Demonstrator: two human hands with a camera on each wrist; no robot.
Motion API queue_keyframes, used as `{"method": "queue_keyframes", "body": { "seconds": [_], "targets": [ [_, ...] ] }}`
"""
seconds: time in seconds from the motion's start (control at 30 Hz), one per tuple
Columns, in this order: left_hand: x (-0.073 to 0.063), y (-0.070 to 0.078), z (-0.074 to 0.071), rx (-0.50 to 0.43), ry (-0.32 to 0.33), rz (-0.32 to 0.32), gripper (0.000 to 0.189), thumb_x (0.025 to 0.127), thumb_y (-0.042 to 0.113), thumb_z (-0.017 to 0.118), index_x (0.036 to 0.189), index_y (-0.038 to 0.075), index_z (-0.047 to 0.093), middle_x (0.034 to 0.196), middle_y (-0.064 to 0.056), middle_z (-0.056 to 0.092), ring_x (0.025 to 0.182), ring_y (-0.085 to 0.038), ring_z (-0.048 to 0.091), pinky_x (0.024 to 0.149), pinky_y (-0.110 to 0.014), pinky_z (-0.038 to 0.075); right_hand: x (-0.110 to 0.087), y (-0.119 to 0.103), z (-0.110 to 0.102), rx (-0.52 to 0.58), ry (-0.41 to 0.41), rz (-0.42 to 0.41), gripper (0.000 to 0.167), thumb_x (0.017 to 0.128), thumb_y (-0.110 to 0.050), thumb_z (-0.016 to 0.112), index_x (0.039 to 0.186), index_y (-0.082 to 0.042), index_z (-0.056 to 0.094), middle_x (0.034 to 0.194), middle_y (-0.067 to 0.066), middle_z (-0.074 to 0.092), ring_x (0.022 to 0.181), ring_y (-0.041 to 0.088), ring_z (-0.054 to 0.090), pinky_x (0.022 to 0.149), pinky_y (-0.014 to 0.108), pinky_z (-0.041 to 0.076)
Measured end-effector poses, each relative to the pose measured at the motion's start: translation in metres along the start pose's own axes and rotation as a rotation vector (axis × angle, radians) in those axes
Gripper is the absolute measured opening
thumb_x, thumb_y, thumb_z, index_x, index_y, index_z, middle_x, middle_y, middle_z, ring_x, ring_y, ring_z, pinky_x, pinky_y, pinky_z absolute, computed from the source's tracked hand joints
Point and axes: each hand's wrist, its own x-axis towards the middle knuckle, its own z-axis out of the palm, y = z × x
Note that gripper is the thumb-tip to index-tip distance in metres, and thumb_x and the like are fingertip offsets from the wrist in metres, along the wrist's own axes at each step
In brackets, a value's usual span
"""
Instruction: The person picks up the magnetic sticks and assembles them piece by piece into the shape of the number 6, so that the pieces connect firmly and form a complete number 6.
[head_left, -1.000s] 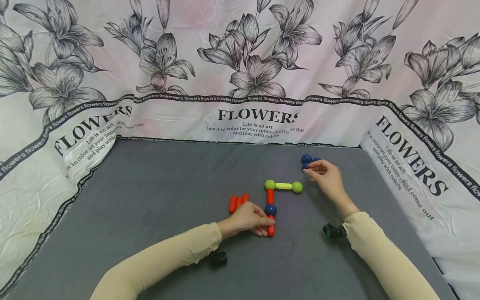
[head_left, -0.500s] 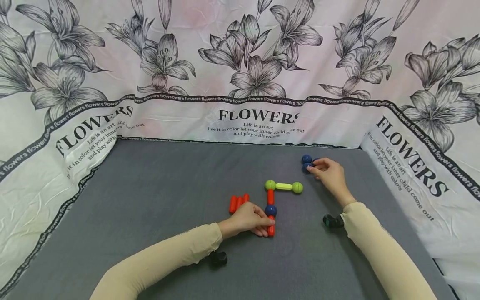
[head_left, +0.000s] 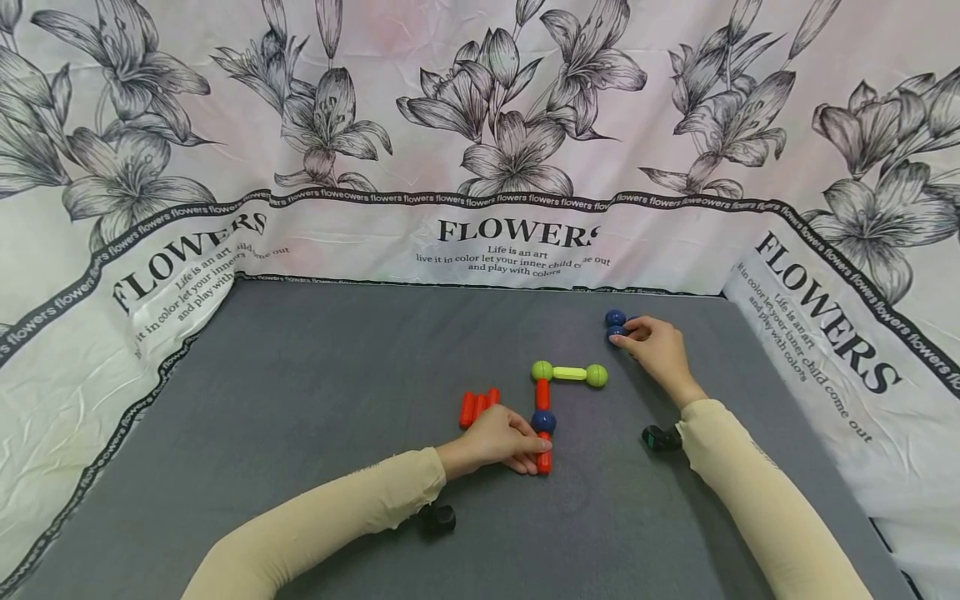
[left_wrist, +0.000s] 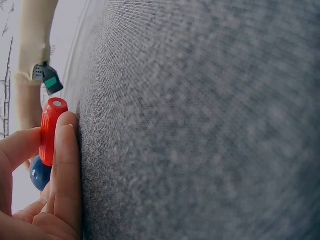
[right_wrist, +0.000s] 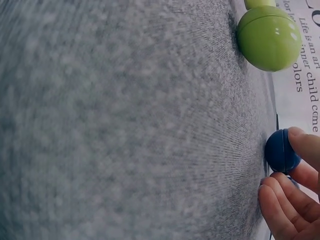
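My left hand (head_left: 497,437) pinches a red ribbed rod (head_left: 544,463) between thumb and fingers, low over the table. The rod's far end meets a blue ball (head_left: 543,422); another red rod (head_left: 542,394) joins that ball to a green ball (head_left: 542,371). From there a light green rod (head_left: 570,373) runs right to a second green ball (head_left: 597,376). Farther back, my right hand (head_left: 658,354) pinches a loose blue ball (right_wrist: 282,150) between thumb and index finger. Beside it sits one more blue ball (head_left: 615,317). Part of another blue thing shows below the pinched ball in the right wrist view.
Several loose red rods (head_left: 478,406) lie side by side just behind the left hand. Black wrist cameras (head_left: 437,519) hang under both sleeves. A dark grey cloth (head_left: 337,358) covers the table, and a white flower-printed curtain (head_left: 517,242) stands along its back and sides.
My right hand has shifted slightly and its fingers have closed round the near blue ball. A third blue ball, partly visible earlier, is now hidden behind the fingers. The left hand holds still.
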Motion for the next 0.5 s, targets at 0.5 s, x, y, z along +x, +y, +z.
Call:
{"method": "queue_keyframes", "body": {
  "seconds": [0.5],
  "targets": [
    [0.0006,-0.0009,0.0015,-0.003,0.011,0.003,0.014,0.084,0.016,0.079,0.083,0.002,0.075,0.071,-0.014,0.075,0.056,-0.011,0.069,0.057,-0.027,0.06,-0.0025,-0.0017,-0.0049,-0.001,-0.024,-0.001,0.039,0.09,-0.031,0.074,0.114,0.0,0.068,0.097,0.022,0.074,0.062,0.009,0.064,0.055,0.022,0.05]
  ]
}}
